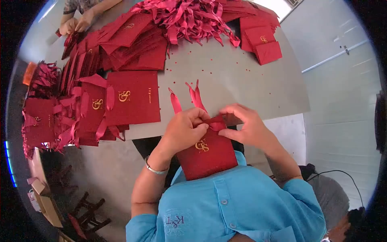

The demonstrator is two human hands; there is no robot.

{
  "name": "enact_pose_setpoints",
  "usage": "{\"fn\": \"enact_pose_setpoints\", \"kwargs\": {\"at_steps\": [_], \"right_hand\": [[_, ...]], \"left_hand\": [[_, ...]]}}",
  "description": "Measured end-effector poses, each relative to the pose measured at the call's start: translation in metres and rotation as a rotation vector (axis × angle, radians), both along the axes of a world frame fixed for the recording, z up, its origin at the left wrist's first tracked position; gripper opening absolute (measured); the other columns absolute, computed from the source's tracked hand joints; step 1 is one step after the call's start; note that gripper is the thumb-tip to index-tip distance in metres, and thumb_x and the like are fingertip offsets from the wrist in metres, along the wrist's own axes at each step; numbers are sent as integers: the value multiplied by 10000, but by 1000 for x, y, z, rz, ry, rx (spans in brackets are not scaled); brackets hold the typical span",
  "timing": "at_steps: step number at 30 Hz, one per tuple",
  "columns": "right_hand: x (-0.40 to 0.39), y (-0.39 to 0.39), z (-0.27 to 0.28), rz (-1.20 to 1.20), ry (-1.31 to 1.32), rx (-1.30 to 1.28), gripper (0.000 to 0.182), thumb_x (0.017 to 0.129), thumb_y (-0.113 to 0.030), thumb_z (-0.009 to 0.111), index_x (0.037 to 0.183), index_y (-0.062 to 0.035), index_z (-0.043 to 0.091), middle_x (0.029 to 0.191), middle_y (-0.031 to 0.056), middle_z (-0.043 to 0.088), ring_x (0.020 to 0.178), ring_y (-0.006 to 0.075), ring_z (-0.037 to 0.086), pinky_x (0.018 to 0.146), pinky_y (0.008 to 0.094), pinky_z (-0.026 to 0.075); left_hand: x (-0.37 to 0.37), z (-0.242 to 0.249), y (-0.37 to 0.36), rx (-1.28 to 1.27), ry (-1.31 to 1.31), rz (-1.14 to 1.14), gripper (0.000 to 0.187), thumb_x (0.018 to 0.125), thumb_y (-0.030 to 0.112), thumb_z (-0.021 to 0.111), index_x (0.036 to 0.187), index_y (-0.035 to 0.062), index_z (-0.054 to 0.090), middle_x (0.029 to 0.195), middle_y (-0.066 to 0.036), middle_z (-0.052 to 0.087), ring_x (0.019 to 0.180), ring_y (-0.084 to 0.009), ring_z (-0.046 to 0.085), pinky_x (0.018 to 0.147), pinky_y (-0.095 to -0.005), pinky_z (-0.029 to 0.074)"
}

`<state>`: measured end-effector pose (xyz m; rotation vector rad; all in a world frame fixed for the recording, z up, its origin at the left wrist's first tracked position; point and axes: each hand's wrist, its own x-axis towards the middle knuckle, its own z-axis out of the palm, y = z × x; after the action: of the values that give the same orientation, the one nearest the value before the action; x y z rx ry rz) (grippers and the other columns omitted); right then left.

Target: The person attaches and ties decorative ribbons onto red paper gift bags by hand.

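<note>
A dark red paper bag (207, 159) with a gold logo leans against my lap and blue shirt, its top edge near the table. My left hand (183, 129) is closed in a pinch on a pink-red ribbon (217, 126) at the bag's top edge. Around the top right corner of the bag curls my right hand (248, 127), thumb in front beside the ribbon and fingers behind, partly hidden. Ribbon ends (195, 94) stick out past my left hand over the table.
Several red bags with ribbon handles (133, 99) stand and lie at the table's left. A heap of loose ribbons (189, 20) lies at the far side, beside more stacked bags (268, 50). Small red dots scatter over the grey table (278, 88). Another person's hands (78, 24) work at the far left.
</note>
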<state>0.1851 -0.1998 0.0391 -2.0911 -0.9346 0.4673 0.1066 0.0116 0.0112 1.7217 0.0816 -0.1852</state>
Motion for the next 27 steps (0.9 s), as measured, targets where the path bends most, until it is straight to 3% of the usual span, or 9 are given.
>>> {"fn": "enact_pose_setpoints", "kwargs": {"at_steps": [1,3,6,9,19,22,24,25,27], "right_hand": [[0,0,-5,-1,0,2,480,703,-69,803,1126,1,586,1077,117,634,908,197,666,849,341,549],[0,0,-17,-26,18,150,501,693,-239,818,1102,-36,610,982,120,647,792,239,652,721,359,528],[4,0,-11,-46,28,54,514,691,-244,821,1112,-39,610,941,114,660,786,227,657,702,352,528],[11,0,-8,6,89,-70,522,685,-246,827,1113,-39,612,875,98,666,760,214,652,678,338,524],[12,5,1,-24,263,-25,513,666,-208,831,1093,-26,612,756,75,633,678,146,612,647,292,504],[8,9,15,-64,255,-52,495,661,-85,820,1098,-9,602,742,-2,581,714,81,556,669,257,477],[6,13,22,-110,194,-126,333,665,-76,805,949,-27,639,730,14,588,704,103,563,660,267,474],[7,14,22,-108,192,-126,333,665,-76,805,949,-27,639,730,14,588,704,103,563,660,267,474],[8,15,19,-12,23,-93,202,672,-71,788,753,-42,605,721,40,599,688,133,570,639,284,466]], "left_hand": [[1,1,0,-21,41,-14,173,819,10,600,987,-30,617,777,-23,662,734,-52,603,625,-225,481],[1,0,0,-44,86,-22,189,824,9,599,1007,-33,620,788,-28,666,746,-57,610,636,-226,485],[0,-4,-1,-32,48,-25,189,834,10,600,1016,-35,625,799,-31,668,757,-61,615,645,-229,492],[1,-3,-1,-9,65,-29,185,835,2,603,1015,-35,626,804,-24,666,757,-57,612,646,-227,493],[1,-4,0,-76,66,-5,118,834,7,634,948,-24,627,769,-7,656,708,-42,596,596,-208,476],[0,-3,-1,-81,56,3,108,836,21,645,934,-21,629,760,-7,656,697,-38,593,587,-205,472],[0,-5,-1,-98,52,14,108,836,28,649,929,-21,630,755,-8,656,694,-38,591,586,-205,471],[0,-7,-1,-82,57,11,112,836,34,652,930,-21,631,755,-9,657,694,-38,592,586,-205,471],[0,-6,0,-66,61,7,117,836,41,656,931,-22,632,755,-10,658,695,-38,592,586,-206,471]]}}
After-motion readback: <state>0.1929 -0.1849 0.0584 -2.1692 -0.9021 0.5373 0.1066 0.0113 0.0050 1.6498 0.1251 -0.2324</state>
